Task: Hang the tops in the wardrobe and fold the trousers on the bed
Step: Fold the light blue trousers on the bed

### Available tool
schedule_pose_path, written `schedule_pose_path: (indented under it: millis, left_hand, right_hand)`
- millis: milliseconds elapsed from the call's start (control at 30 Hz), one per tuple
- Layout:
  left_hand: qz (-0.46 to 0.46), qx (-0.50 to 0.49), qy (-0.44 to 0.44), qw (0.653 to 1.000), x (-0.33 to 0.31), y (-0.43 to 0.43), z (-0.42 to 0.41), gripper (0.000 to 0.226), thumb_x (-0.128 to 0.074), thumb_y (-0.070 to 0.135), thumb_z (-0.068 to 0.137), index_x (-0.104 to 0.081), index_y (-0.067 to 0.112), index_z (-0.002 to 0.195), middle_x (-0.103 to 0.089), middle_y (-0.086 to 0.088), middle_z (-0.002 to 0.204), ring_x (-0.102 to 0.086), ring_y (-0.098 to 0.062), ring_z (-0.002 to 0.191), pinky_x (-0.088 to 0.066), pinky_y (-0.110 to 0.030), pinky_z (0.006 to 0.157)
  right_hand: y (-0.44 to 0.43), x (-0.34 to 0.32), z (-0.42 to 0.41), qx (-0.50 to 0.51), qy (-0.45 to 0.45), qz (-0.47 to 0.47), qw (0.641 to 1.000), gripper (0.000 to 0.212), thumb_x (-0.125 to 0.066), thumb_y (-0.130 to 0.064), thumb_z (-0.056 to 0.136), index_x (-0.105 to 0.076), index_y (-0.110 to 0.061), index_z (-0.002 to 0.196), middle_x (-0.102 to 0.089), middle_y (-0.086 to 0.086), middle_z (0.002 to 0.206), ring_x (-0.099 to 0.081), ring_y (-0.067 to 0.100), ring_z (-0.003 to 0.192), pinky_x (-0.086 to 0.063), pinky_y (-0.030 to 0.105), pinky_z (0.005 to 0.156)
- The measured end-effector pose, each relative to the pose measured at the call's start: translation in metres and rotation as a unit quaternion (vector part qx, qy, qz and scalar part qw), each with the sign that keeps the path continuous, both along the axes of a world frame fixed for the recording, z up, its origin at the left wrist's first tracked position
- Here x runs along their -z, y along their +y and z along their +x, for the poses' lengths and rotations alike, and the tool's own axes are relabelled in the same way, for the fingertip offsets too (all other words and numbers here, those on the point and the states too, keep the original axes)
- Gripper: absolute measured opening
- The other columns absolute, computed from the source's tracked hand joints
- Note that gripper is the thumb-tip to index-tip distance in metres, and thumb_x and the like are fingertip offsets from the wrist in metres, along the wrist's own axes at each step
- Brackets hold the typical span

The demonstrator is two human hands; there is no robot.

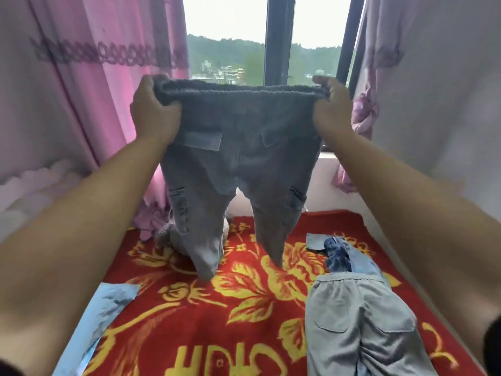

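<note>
A pair of grey cargo trousers [238,158] hangs in the air over the bed, back pockets toward me. My left hand [154,109] grips the left end of the elastic waistband and my right hand [332,107] grips the right end, stretching it flat. The two legs dangle, with their cuffs just above or brushing the red and yellow flowered blanket [244,308]. Light grey trousers [357,329] lie flat on the blanket at the right. Beyond them sits a crumpled pile of blue denim garments [341,253].
A light blue garment [108,305] lies at the blanket's left edge. Pink curtains [89,90] hang at the left and pale ones [433,90] at the right, framing a window [279,39]. A grey bundle [168,237] rests against the far left corner.
</note>
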State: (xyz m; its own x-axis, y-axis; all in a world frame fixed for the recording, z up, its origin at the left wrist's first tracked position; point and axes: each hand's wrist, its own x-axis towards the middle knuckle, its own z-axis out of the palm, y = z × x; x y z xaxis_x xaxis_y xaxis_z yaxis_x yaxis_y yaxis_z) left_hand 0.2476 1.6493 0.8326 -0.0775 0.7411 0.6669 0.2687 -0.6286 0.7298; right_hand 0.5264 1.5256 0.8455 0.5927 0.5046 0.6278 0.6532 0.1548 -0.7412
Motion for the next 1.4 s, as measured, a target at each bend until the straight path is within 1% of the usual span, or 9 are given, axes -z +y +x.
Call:
schedule_pose_path:
  millis: [267,367,533,600,767,867,1067,1200,1400]
  left_hand:
    - [-0.182,-0.073,0.139,0.971,0.176,-0.105,-0.049,0.025,-0.066,0.012,0.071,-0.074,0.027,0.09,-0.075,-0.001,0.089,-0.068,-0.025,0.09,-0.052,-0.024,0.076]
    - [-0.286,-0.082,0.213,0.931,0.268,-0.179,-0.078,0.023,-0.068,0.012,0.071,-0.075,0.025,0.087,-0.076,-0.006,0.088,-0.069,-0.028,0.087,-0.054,-0.033,0.075]
    - [-0.436,-0.095,0.277,0.851,0.402,-0.309,-0.128,0.022,-0.068,0.011,0.074,-0.077,0.03,0.083,-0.075,-0.001,0.082,-0.062,-0.02,0.063,-0.044,-0.026,0.057]
    - [-0.468,-0.109,0.318,0.817,0.441,-0.353,-0.143,0.027,-0.066,0.011,0.074,-0.076,0.035,0.081,-0.075,-0.002,0.083,-0.066,-0.025,0.072,-0.042,-0.026,0.056]
    - [-0.47,-0.121,0.452,0.748,0.503,-0.436,-0.173,0.033,-0.058,0.013,0.08,-0.075,0.04,0.089,-0.063,-0.005,0.106,-0.06,-0.029,0.103,-0.054,-0.035,0.081]
    - [-0.407,-0.069,0.589,0.694,0.521,-0.469,-0.186,0.033,-0.056,0.011,0.081,-0.065,0.035,0.102,-0.05,0.003,0.113,-0.047,-0.021,0.108,-0.048,-0.033,0.08]
    - [-0.31,0.049,0.72,0.619,0.534,-0.476,-0.196,0.029,-0.052,0.009,0.083,-0.052,0.022,0.109,-0.061,0.002,0.115,-0.053,-0.023,0.112,-0.042,-0.034,0.081]
    - [-0.308,0.05,0.699,0.643,0.517,-0.451,-0.205,0.031,-0.055,0.009,0.084,-0.049,0.019,0.113,-0.063,-0.002,0.11,-0.053,-0.026,0.109,-0.043,-0.036,0.078]
    - [-0.187,-0.053,0.487,0.851,0.42,-0.351,-0.21,0.04,-0.053,0.006,0.083,-0.063,0.022,0.118,-0.068,-0.007,0.102,-0.059,-0.035,0.097,-0.048,-0.041,0.072]
  right_hand:
    - [-0.11,0.181,-0.044,-0.028,0.011,-0.222,0.975,0.051,-0.047,0.004,0.075,-0.067,-0.011,0.119,-0.062,0.014,0.122,-0.056,0.029,0.116,-0.042,0.029,0.102]
    - [-0.167,0.272,-0.064,-0.038,0.019,-0.32,0.946,0.047,-0.051,0.004,0.077,-0.068,-0.011,0.119,-0.064,0.016,0.12,-0.056,0.031,0.116,-0.04,0.027,0.097]
    - [-0.277,0.415,-0.099,-0.115,-0.019,-0.493,0.862,0.05,-0.046,0.0,0.084,-0.062,-0.016,0.13,-0.061,0.009,0.133,-0.053,0.025,0.126,-0.039,0.03,0.106]
    - [-0.319,0.459,-0.113,-0.137,-0.04,-0.532,0.834,0.053,-0.045,-0.002,0.084,-0.06,-0.02,0.131,-0.058,0.005,0.136,-0.052,0.023,0.127,-0.039,0.031,0.106]
    - [-0.411,0.527,-0.148,-0.158,-0.086,-0.621,0.763,0.049,-0.047,-0.013,0.088,-0.052,-0.032,0.133,-0.05,-0.004,0.141,-0.057,0.026,0.121,-0.047,0.036,0.094]
    - [-0.451,0.55,-0.163,-0.167,-0.103,-0.664,0.722,0.047,-0.048,-0.019,0.091,-0.047,-0.034,0.135,-0.049,-0.004,0.143,-0.059,0.028,0.117,-0.047,0.037,0.09]
    - [-0.482,0.563,-0.184,-0.135,-0.129,-0.679,0.71,0.046,-0.045,-0.016,0.095,-0.043,-0.03,0.138,-0.044,-0.002,0.143,-0.06,0.03,0.112,-0.049,0.038,0.081]
    - [-0.462,0.538,-0.194,-0.082,-0.117,-0.671,0.728,0.047,-0.045,-0.012,0.093,-0.044,-0.025,0.138,-0.046,0.005,0.138,-0.062,0.035,0.106,-0.049,0.039,0.081]
    - [-0.369,0.422,-0.203,0.062,-0.039,-0.447,0.891,0.054,-0.049,0.0,0.084,-0.051,-0.012,0.136,-0.05,0.017,0.132,-0.058,0.041,0.108,-0.047,0.046,0.088]
